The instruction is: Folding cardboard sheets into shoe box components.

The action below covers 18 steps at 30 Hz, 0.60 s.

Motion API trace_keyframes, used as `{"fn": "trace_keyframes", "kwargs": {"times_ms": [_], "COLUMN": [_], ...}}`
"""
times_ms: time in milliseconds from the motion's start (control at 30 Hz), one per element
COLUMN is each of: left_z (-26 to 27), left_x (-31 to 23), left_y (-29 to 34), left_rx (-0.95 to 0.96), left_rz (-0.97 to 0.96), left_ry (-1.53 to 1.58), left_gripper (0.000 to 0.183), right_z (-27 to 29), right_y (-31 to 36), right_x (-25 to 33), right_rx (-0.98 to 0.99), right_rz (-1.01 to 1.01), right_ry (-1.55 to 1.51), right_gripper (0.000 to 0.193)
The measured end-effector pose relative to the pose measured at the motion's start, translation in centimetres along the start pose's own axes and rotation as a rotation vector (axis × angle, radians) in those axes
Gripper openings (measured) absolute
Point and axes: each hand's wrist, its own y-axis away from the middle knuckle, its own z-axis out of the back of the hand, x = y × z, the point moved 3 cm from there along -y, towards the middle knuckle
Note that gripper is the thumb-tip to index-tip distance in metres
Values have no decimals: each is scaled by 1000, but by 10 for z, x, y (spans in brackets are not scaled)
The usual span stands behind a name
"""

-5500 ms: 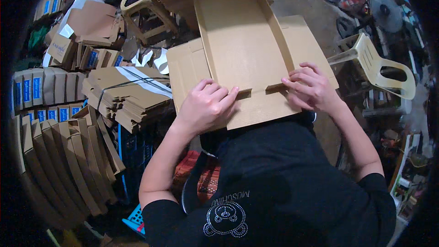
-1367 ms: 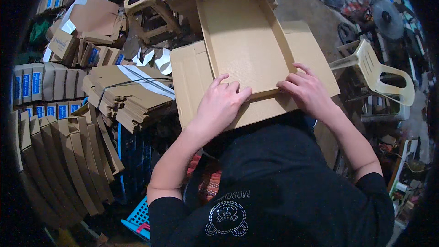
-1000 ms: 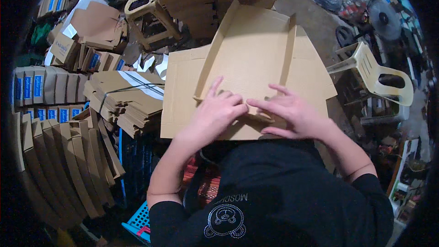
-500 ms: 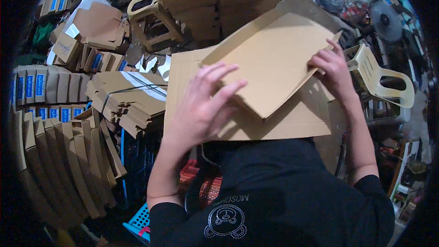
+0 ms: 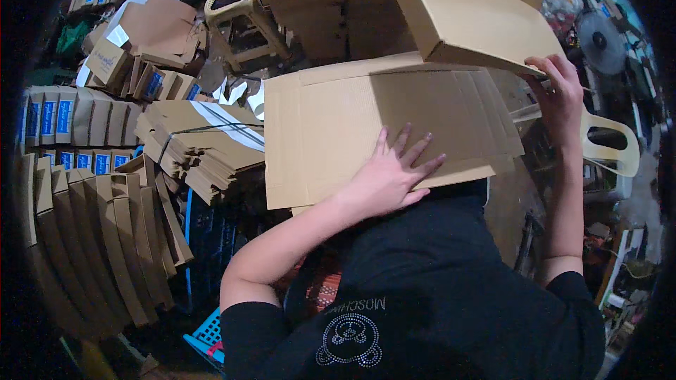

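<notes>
A shallow cardboard tray [image 5: 486, 17] with raised side walls is lifted at the upper right. My right hand [image 5: 561, 91] pinches its near right edge between thumb and fingers. Below the tray, a flat creased cardboard sheet [image 5: 324, 119] lies in front of me, with the tray's shadow over its right part. My left hand [image 5: 394, 172] rests on the near part of this sheet, fingers spread and holding nothing. Another sheet edge peeks out beneath it.
Left of the sheet lies a tied bundle of flat cardboard [image 5: 204, 137]. Beyond are rows of folded cartons [image 5: 60, 116] and leaning cardboard pieces [image 5: 105, 239]. A plastic stool [image 5: 236, 3] and tall cardboard stack [image 5: 303, 10] stand ahead; a cream plastic chair [image 5: 612, 144] is on the right.
The tray has moved up and to the right, tilting, in my right hand. My left hand has left the tray's side and moved right, down onto the flat sheet.
</notes>
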Motion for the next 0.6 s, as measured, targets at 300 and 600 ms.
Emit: {"fn": "trace_keyframes", "kwargs": {"times_ms": [300,600], "left_z": [6,85], "left_x": [-18,12], "left_y": [-22,22], "left_rx": [-185,-612], "left_rz": [108,-37], "left_ry": [-27,234], "left_gripper": [61,64], "right_z": [-20,-42], "right_y": [-11,25], "right_x": [53,144], "right_rx": [41,960], "right_rz": [42,262], "right_ry": [-252,-531], "right_gripper": [37,52]}}
